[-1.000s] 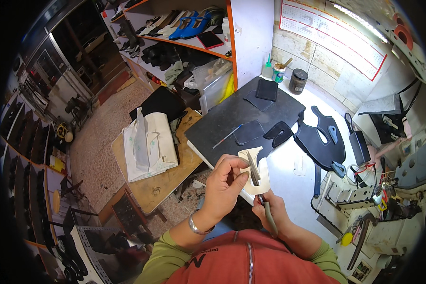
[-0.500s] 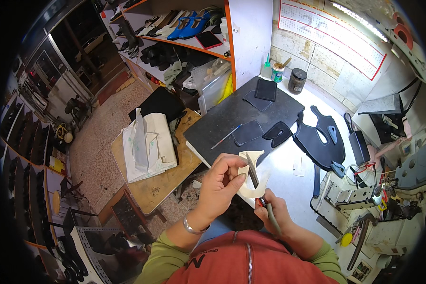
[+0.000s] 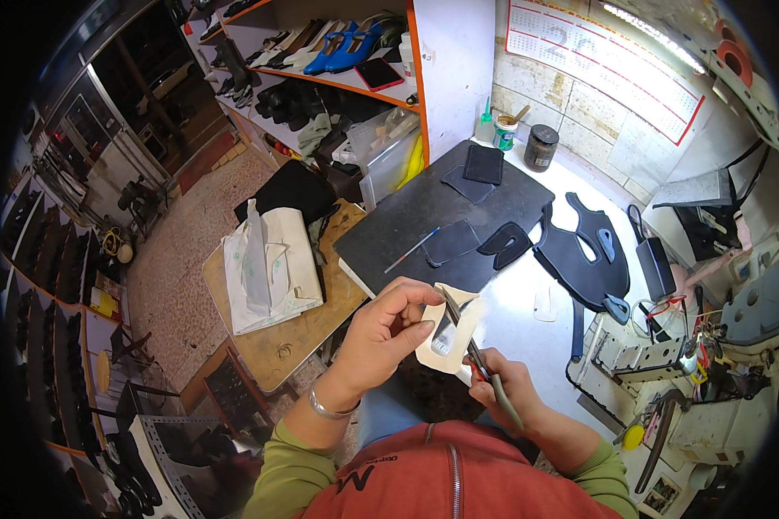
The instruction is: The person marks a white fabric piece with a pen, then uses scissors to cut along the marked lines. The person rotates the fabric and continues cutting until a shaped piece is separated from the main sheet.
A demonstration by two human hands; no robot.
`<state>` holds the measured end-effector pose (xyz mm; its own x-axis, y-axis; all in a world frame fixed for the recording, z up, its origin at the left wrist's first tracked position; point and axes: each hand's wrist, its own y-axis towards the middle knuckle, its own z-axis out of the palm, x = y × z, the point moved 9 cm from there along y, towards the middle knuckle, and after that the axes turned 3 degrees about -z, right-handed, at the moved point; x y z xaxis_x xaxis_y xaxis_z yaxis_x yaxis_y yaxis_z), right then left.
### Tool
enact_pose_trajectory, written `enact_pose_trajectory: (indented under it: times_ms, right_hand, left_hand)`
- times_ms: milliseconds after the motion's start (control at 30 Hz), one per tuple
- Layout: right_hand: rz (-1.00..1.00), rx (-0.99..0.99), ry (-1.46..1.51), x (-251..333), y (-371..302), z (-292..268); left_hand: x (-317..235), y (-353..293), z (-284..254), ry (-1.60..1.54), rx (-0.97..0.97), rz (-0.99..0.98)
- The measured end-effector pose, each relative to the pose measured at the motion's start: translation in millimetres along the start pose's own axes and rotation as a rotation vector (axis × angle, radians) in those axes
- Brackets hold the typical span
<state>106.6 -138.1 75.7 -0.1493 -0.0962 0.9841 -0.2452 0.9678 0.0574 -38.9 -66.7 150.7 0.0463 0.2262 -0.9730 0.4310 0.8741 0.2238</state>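
My left hand (image 3: 388, 333) pinches the upper left edge of a cream, leather-like piece (image 3: 446, 356) with an oblong opening in its middle. In my right hand (image 3: 508, 387) are large scissors (image 3: 479, 358), its fingers closed round the handles. The blades reach up through the piece's opening, their tips close to my left fingertips at the upper edge. Both hands are raised before my body, at the near edge of the bench. Beyond them, dark cut pieces (image 3: 505, 246) and a pen (image 3: 413, 250) lie on a black mat (image 3: 381, 227).
Right of the mat, a black stitched piece (image 3: 590, 259) lies on the white bench (image 3: 528, 333). A dark jar (image 3: 541, 148) and a green-white tub (image 3: 505, 134) stand at the back. Folded white material (image 3: 299, 268) covers part of a wooden table (image 3: 255, 350). Tools crowd the right side.
The cream piece has turned and shifted left with my left hand, showing its opening more fully. The scissors' blades have moved from across its face to within its opening, near its upper edge.
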Motion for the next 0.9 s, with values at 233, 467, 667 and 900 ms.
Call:
enact_pose_trajectory:
  times_ms: [233, 467, 667, 900]
  right_hand:
    - [0.043, 0.037, -0.077, -6.4, 4.1, -0.4]
    - [0.143, 0.030, 0.017, -27.9, -0.7, -5.8]
    - [0.049, -0.107, 0.555, -20.2, 17.6, -3.1]
    - [-0.038, -0.397, 0.531, 2.8, 28.8, -16.6]
  left_hand:
    - [3.4, -1.4, 11.4, 0.013, 0.126, -0.111]
    - [1.6, -0.8, 7.4, 0.049, 0.110, -0.074]
    - [34.0, -9.7, 0.5, -0.118, -0.291, -0.056]
    - [59.4, -43.0, 21.3, -0.294, -0.540, 0.066]
